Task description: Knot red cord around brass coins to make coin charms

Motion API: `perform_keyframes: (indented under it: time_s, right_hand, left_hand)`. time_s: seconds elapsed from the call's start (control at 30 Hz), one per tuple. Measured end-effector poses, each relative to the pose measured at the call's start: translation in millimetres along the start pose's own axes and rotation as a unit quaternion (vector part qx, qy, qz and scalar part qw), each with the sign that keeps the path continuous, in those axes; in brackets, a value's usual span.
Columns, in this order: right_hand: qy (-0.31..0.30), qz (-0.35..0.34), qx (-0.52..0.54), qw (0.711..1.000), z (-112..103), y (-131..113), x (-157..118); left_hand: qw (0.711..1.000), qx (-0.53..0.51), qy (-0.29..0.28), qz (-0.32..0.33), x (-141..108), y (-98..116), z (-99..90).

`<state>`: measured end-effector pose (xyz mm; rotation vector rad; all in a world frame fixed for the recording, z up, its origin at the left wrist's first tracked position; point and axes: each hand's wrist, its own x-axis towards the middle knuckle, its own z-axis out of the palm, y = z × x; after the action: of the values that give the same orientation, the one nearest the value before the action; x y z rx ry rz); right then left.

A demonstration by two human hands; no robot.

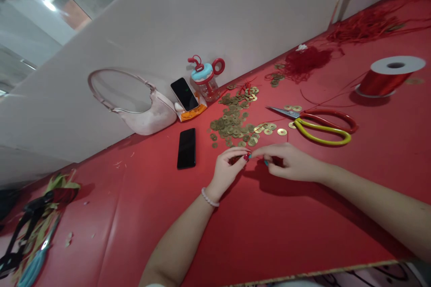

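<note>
My left hand, with a pale bead bracelet at its wrist, is closed in a pinch near the middle of the red table. Facing it, my right hand has its index fingertip touching the left fingertips, its other fingers curled. A little thin red cord shows between the two hands; the rest is hidden by fingers. Just beyond lie many brass-coloured coins with holes, in a loose heap. Scissors with one red and one yellow handle lie beyond my right hand, slightly parted.
Left of the coins are a black phone, another phone on an orange packet, a lidded cup and a pale handbag. A red cord spool and tangled red cord are at right. Blue-handled scissors lie far left.
</note>
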<state>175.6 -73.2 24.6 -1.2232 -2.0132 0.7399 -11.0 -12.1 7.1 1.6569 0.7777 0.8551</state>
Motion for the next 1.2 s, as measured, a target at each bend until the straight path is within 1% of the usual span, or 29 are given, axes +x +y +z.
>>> perform_keyframes:
  time_s: [0.23,0.33,0.57,0.63,0.7,0.77,0.9,1.07,1.2]
  right_hand:
    - [-0.001,0.013,0.011,1.0,-0.1,0.2,-0.2]
    - [-0.006,0.021,0.022,1.0,0.4,0.9,-0.3]
    - [-0.046,0.061,0.076,0.994,0.4,0.4,-0.1]
    - [-0.051,0.059,0.085,0.993,-0.1,0.3,-0.1]
    - [-0.04,0.051,0.086,0.994,-0.2,0.4,0.3]
    - [-0.012,0.051,0.08,0.995,0.3,0.7,1.4]
    - [0.028,0.045,0.037,0.998,2.7,1.6,4.2]
    - [0.077,0.026,-0.006,0.997,5.5,2.8,5.1]
    - [0.078,0.032,-0.012,0.996,6.1,3.3,5.3]
  left_hand:
    - [1.0,0.001,0.002,-0.009,-0.2,0.1,-0.2]
    - [1.0,0.012,-0.001,-0.001,-0.2,0.2,-0.7]
    - [1.0,0.028,-0.012,0.009,-0.4,0.5,-1.8]
    - [1.0,0.024,-0.012,0.013,-0.3,0.5,-1.8]
    - [1.0,0.018,-0.015,0.016,-0.3,0.2,-1.7]
    - [0.999,0.019,-0.024,0.015,-0.6,-0.3,-1.6]
    - [0.998,0.036,-0.041,0.011,-1.2,-1.4,-1.6]
    - [0.999,0.029,-0.043,0.012,-1.1,0.9,-0.8]
    - [0.998,0.029,-0.046,0.019,-1.0,5.1,0.0]
